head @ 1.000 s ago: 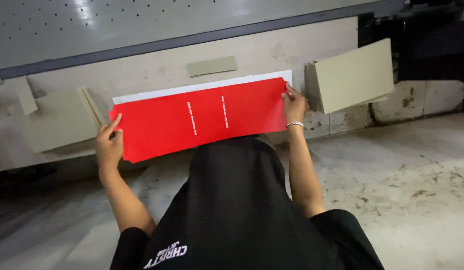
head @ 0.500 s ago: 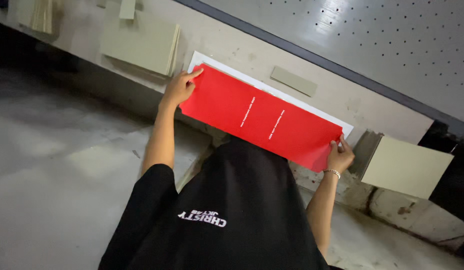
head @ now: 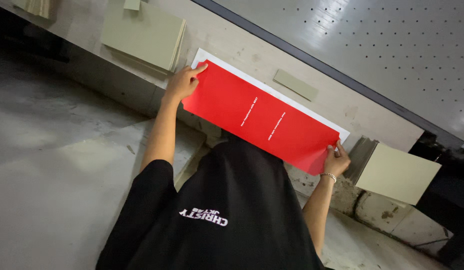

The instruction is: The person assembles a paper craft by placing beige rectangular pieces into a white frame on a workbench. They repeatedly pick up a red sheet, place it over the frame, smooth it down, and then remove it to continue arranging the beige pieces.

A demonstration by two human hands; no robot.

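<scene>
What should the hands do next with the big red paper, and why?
Probably lower the red sheet flat and line it up with the white sheet beneath. The left hand and right hand each pinch an end, and a white strip shows only along the red sheet's far edge. So the two seem close to matched but not yet squared on the bench.

— How are the arms set?
— Both reach forward and spread wide, elbows nearly straight.
— And the left hand (head: 181,84)?
— Out at the far left, forefinger stretched flat, other fingers curled.
— The right hand (head: 336,161)?
— Nearer, at right, fingers pinched together, bracelet at the wrist.
</scene>
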